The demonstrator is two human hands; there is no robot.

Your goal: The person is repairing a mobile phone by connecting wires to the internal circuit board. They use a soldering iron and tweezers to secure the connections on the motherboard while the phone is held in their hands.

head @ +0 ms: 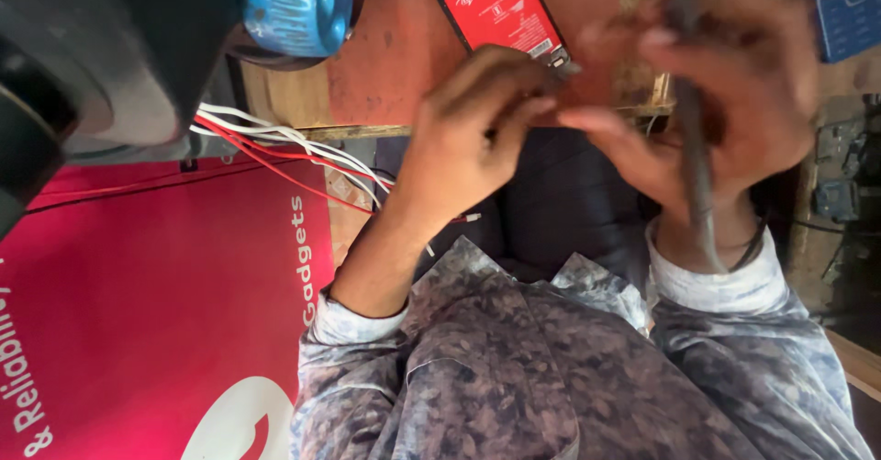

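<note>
My left hand [468, 143] reaches up from the lower middle, with its fingertips pinched at the lower end of a flat red pack with a black edge [500, 5]. The pack lies on the reddish wooden bench [395, 56]. What the fingertips pinch there is too small to make out. My right hand [734, 84] is closed around a long dark slender tool [697, 175]. The tool runs from the top of the view down past my wrist. The two hands' fingertips nearly meet near the pack's end. My patterned grey sleeves fill the bottom.
A blue round speaker [298, 5] sits at the top left beside a large black object [83, 56]. White and red wires [284, 143] trail off the bench edge over a red banner [156, 295]. A blue keypad phone [849, 10] lies at the top right.
</note>
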